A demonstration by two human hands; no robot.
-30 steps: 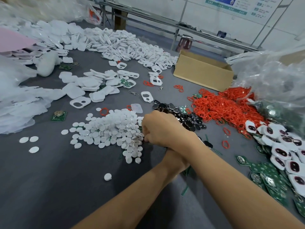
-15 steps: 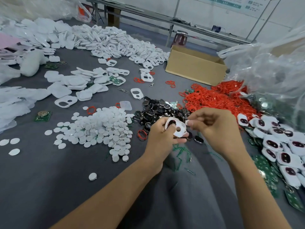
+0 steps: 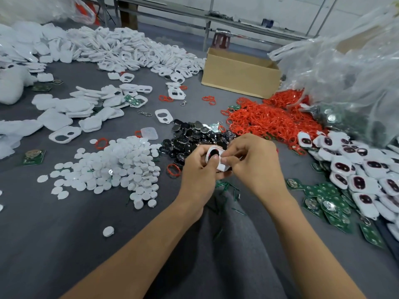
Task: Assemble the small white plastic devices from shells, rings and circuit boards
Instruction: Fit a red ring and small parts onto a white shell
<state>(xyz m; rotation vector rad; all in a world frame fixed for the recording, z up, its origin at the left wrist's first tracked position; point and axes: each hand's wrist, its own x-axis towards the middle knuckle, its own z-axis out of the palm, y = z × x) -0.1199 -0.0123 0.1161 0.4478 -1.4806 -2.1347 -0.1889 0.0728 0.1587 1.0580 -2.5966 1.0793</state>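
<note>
Both hands meet over the middle of the grey table. My left hand (image 3: 198,167) and my right hand (image 3: 252,160) together grip one small white shell (image 3: 218,158) with a dark insert showing in its opening. My fingers cover most of the shell. Just behind the hands lies a heap of black parts (image 3: 190,137). A pile of red rings (image 3: 272,119) spreads out behind my right hand. Green circuit boards (image 3: 323,199) lie to the right, beside a heap of assembled white devices (image 3: 367,169).
White round discs (image 3: 121,167) are heaped to the left, with one red ring (image 3: 173,170) near my left hand. Loose white shells (image 3: 129,48) cover the far left. A cardboard box (image 3: 239,74) and clear plastic bags (image 3: 349,72) stand at the back right.
My hands uncrossed from over the disc pile and moved to the centre. The right hand has closed in on the white shell, so both hands now hold it together.
</note>
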